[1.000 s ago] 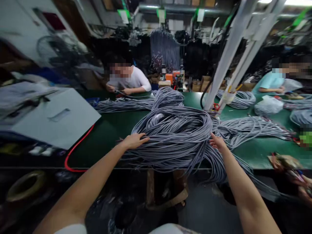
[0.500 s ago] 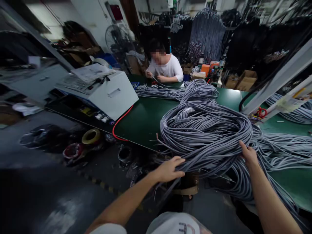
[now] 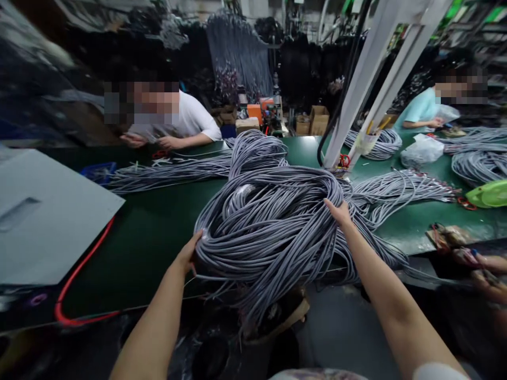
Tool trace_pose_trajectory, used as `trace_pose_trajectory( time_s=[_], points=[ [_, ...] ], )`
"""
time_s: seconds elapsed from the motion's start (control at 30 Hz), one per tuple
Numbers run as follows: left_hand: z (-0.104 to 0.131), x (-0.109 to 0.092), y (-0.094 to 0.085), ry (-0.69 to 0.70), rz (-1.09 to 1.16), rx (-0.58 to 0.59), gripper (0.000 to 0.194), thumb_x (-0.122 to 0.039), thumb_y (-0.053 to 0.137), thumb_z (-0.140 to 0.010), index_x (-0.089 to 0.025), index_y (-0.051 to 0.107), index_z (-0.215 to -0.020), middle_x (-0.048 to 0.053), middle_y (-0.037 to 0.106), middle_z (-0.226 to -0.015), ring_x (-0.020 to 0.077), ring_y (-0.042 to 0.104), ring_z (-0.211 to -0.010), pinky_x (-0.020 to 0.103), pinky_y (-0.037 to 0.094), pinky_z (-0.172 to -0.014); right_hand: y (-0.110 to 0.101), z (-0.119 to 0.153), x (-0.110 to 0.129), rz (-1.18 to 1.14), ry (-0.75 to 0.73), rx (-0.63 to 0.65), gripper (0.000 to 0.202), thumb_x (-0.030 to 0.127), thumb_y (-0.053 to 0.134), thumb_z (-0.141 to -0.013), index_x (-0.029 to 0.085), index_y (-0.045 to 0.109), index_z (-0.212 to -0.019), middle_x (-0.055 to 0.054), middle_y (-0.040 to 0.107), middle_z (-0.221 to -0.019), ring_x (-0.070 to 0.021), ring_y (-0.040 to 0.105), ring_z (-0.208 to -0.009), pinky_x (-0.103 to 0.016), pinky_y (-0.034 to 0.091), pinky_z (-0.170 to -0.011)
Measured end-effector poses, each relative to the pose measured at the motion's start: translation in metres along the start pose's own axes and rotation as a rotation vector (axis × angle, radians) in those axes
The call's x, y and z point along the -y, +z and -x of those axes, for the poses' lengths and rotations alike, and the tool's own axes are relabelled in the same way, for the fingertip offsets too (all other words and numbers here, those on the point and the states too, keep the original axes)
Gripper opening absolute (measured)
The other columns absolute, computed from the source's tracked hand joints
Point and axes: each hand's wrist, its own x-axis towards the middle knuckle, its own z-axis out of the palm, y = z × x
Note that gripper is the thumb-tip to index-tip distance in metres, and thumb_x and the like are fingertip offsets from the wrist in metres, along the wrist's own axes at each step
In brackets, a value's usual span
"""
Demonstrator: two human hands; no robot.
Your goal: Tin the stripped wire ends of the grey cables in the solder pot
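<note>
A large coil of grey cable (image 3: 253, 243) lies on the green table (image 3: 154, 227), its near strands drooping over the front edge. My left hand (image 3: 189, 254) grips the coil's left end, beside a patch of clear wrapping, with some fingers hidden beneath. On the right side, my right hand (image 3: 338, 212) holds the strands, thumb on top and the other fingers out of sight under them. Behind the coil, a second grey cable bundle (image 3: 257, 150) touches it.
A grey metal box (image 3: 59, 211) and a red hose (image 3: 65, 285) are at left. White posts (image 3: 356, 95) rise behind the coil. One co-worker in white (image 3: 194, 119) sits across the table; another in light blue (image 3: 415, 108) is farther right. More hands (image 3: 489, 269) show at the right edge.
My left hand has gone from lying with spread fingers at the coil's near side to gripping its left end. My right hand stays on the right side. The view has turned right.
</note>
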Motion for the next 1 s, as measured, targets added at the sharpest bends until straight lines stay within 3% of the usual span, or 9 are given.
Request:
trace_pose_trajectory(
  time_s=[0.1, 0.23, 0.33, 0.43, 0.53, 0.7, 0.77, 0.87, 1.0],
  points=[
    [-0.016, 0.009, 0.003, -0.043, 0.103, 0.061, 0.031, -0.035, 0.057, -0.083, -0.008, 0.065, -0.096, 0.010, 0.068, -0.068, 0.0258, 0.067, -0.069, 0.040, 0.056, -0.068, 0.016, -0.008, 0.005, 0.060, 0.041, -0.037, 0.123, 0.060, 0.075, -0.046, 0.011, 0.020, -0.144, -0.029, 0.031, -0.143, -0.0411, 0.041, -0.126, -0.055, 0.036, -0.102],
    [-0.021, 0.005, 0.003, 0.034, 0.159, 0.059, 0.029, -0.028, 0.049, -0.086, -0.007, 0.065, -0.097, 0.009, 0.067, -0.067, 0.0223, 0.067, -0.068, 0.037, 0.057, -0.072, 0.016, -0.014, -0.003, 0.041, 0.023, -0.024, 0.106, 0.044, 0.074, -0.051, 0.018, 0.025, -0.140, -0.020, 0.044, -0.134, -0.0344, 0.050, -0.118, -0.047, 0.042, -0.098],
    [0.003, -0.006, -0.002, 0.143, 0.197, 0.027, 0.028, -0.028, 0.050, -0.085, -0.009, 0.065, -0.100, 0.006, 0.068, -0.074, 0.0185, 0.067, -0.075, 0.030, 0.056, -0.077, 0.009, -0.013, -0.011, -0.019, -0.040, -0.016, 0.098, 0.039, 0.070, -0.053, 0.023, 0.025, -0.138, -0.012, 0.050, -0.130, -0.0280, 0.053, -0.115, -0.041, 0.042, -0.099],
    [0.049, -0.012, 0.006, 0.372, 0.342, 0.143, 0.042, -0.044, 0.050, -0.085, -0.013, 0.064, -0.110, 0.006, 0.069, -0.092, 0.0182, 0.064, -0.093, 0.027, 0.053, -0.084, 0.004, -0.012, -0.013, -0.085, -0.098, -0.001, 0.097, 0.037, 0.069, -0.055, 0.022, 0.023, -0.139, -0.010, 0.049, -0.132, -0.0243, 0.053, -0.116, -0.036, 0.042, -0.100],
    [0.104, -0.010, 0.040, 0.510, 0.461, 0.381, 0.085, -0.084, 0.029, -0.072, -0.020, 0.061, -0.117, 0.003, 0.067, -0.096, 0.0208, 0.061, -0.098, 0.032, 0.052, -0.089, 0.000, -0.012, -0.011, -0.133, -0.135, 0.034, 0.096, 0.035, 0.068, -0.057, 0.018, 0.022, -0.140, -0.011, 0.049, -0.133, -0.0219, 0.053, -0.115, -0.032, 0.042, -0.098],
    [0.173, -0.020, 0.113, 0.758, 0.457, 0.494, 0.074, -0.086, 0.020, -0.073, -0.043, 0.050, -0.124, -0.006, 0.062, -0.107, 0.0186, 0.037, -0.130, 0.035, 0.043, -0.101, -0.006, 0.013, -0.015, -0.096, -0.129, 0.051, 0.117, 0.048, 0.078, -0.050, 0.017, 0.017, -0.145, -0.018, 0.039, -0.139, -0.0321, 0.042, -0.126, -0.043, 0.032, -0.107],
    [0.193, -0.034, 0.138, 0.820, 0.538, 0.558, 0.067, -0.082, 0.028, -0.075, -0.042, 0.049, -0.125, -0.008, 0.065, -0.097, 0.0134, 0.045, -0.123, 0.028, 0.045, -0.097, -0.007, 0.033, -0.020, -0.005, -0.152, 0.041, 0.127, 0.057, 0.078, -0.047, 0.018, 0.011, -0.147, -0.021, 0.030, -0.143, -0.0379, 0.034, -0.131, -0.049, 0.027, -0.108],
    [0.225, -0.052, 0.174, 0.903, 0.734, 0.761, 0.071, -0.082, 0.036, -0.072, -0.033, 0.049, -0.121, -0.012, 0.065, -0.076, 0.0078, 0.062, -0.090, 0.017, 0.050, -0.080, -0.010, 0.052, -0.021, 0.112, -0.190, 0.047, 0.125, 0.065, 0.071, -0.054, 0.020, 0.002, -0.149, -0.022, 0.026, -0.145, -0.0388, 0.031, -0.133, -0.051, 0.028, -0.107],
    [0.271, -0.052, 0.199, 0.922, 0.902, 1.054, 0.081, -0.077, 0.044, -0.072, -0.038, 0.023, -0.140, -0.017, 0.065, -0.072, 0.0072, 0.065, -0.070, 0.015, 0.050, -0.078, -0.021, 0.034, -0.014, 0.158, -0.070, 0.124, 0.122, 0.052, 0.072, -0.059, 0.015, -0.002, -0.148, -0.026, 0.036, -0.138, -0.0389, 0.044, -0.124, -0.051, 0.037, -0.099]
  ],
)
